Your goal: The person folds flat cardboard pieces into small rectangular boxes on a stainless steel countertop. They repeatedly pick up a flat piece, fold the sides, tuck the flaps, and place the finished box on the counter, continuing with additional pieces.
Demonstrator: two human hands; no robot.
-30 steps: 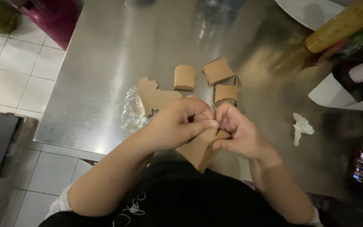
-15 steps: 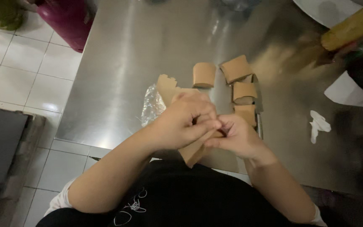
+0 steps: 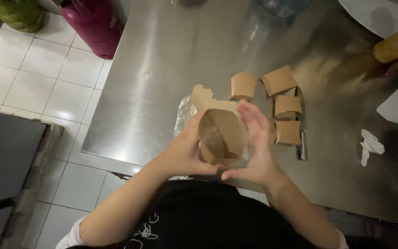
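A brown cardboard box [image 3: 222, 133] is held open-end up between both hands, just above the near edge of the steel table [image 3: 162, 69]. My left hand [image 3: 187, 152] cups its left side and bottom. My right hand [image 3: 256, 143] presses flat against its right side, fingers spread. A flat stack of unfolded brown cardboard [image 3: 201, 97] and a clear plastic wrap [image 3: 184, 117] lie just behind the box. Several folded brown boxes [image 3: 287, 106] sit on the table to the right of my hands.
A metal cylinder [image 3: 303, 145] lies beside the folded boxes. Crumpled white paper [image 3: 371, 144] is at the right. A yellow roll [image 3: 397, 45] and a white plate [image 3: 378, 16] are far right. A magenta gas cylinder [image 3: 95, 23] stands on the tiled floor left.
The cardboard piece that my hands were pinching shut has been opened into a box shape, and my hands have spread apart around its sides. The view has shifted slightly.
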